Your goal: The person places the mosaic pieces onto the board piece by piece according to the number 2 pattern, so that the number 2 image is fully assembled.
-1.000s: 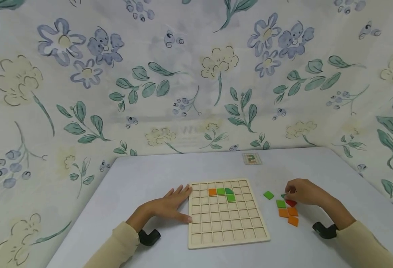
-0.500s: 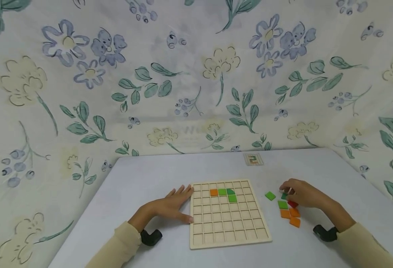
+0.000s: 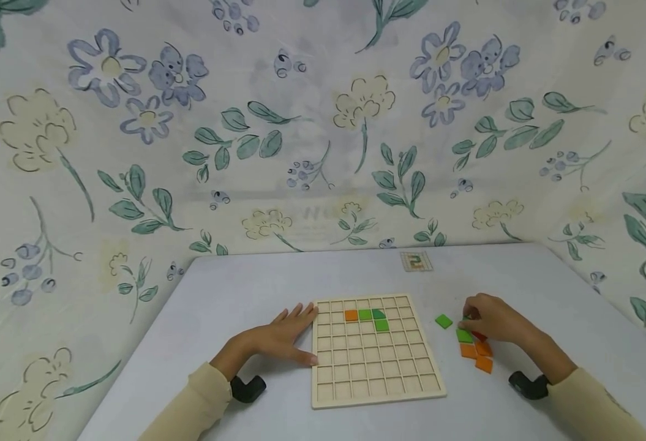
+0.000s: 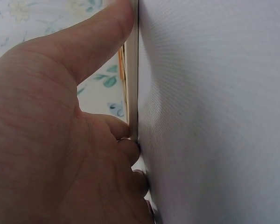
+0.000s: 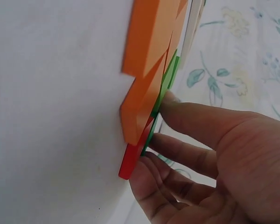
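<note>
The left hand (image 3: 281, 337) lies spread at the left edge of a pale wooden grid board (image 3: 378, 370), thumb and fingertips touching its rim. On the board sit an orange tile (image 3: 351, 315), two light green tiles (image 3: 365, 314) and a dark green rounded piece (image 3: 378, 313). Right of the board, the right hand (image 3: 493, 317) pinches another dark green piece (image 5: 148, 138) between thumb and fingers. Its fingers partly cover that piece and a red one (image 5: 129, 161). A light green tile (image 3: 464, 335) and several orange tiles (image 3: 484, 365) lie beside it.
A loose light green tile (image 3: 443, 321) lies between the board and the right hand. Behind the board, a small patterned card (image 3: 417, 261) rests on the white table (image 3: 278, 275). A floral cloth (image 3: 323, 122) hangs beyond the table's far edge.
The right hand's fingers have shifted slightly over the dark green piece, which showed more half a second ago, and now cover more of it. The left hand keeps its place on the board's edge.
</note>
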Action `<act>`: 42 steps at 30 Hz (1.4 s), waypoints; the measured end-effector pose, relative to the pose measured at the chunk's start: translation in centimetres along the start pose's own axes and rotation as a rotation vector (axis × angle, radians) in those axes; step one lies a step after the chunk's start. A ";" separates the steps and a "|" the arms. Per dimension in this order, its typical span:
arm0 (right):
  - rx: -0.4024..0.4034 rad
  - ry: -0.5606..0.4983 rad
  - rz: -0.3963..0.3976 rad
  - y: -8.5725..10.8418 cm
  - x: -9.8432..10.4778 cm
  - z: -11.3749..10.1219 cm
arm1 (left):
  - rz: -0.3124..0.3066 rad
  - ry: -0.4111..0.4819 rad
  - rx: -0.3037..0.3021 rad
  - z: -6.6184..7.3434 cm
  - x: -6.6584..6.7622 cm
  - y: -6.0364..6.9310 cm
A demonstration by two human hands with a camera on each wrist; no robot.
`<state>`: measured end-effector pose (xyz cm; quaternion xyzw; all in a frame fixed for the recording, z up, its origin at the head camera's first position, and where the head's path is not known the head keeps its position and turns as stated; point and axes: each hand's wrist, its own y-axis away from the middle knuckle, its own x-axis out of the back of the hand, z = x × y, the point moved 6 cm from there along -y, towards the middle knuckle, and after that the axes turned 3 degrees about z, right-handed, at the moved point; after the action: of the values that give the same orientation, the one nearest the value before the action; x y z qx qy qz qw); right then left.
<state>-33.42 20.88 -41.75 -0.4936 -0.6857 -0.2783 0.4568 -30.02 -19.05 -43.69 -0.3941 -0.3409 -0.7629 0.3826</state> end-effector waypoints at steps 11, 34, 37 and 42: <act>-0.070 -0.012 -0.027 -0.1 -0.3 -0.3 | -0.002 0.007 -0.005 -0.1 0.0 -0.1; -0.029 -0.046 0.037 -0.2 0.0 -0.2 | 0.004 0.004 0.002 -0.1 0.0 -0.1; -0.046 -0.082 0.027 -0.1 0.1 -0.3 | 0.005 0.001 0.003 -0.1 -0.1 0.0; -0.044 -0.112 0.023 -0.1 0.3 -0.6 | 0.004 -0.003 -0.003 -0.3 -0.1 -0.2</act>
<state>-33.36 20.47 -41.20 -0.5263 -0.6981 -0.2602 0.4098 -30.22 -19.17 -43.91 -0.3967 -0.3398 -0.7619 0.3831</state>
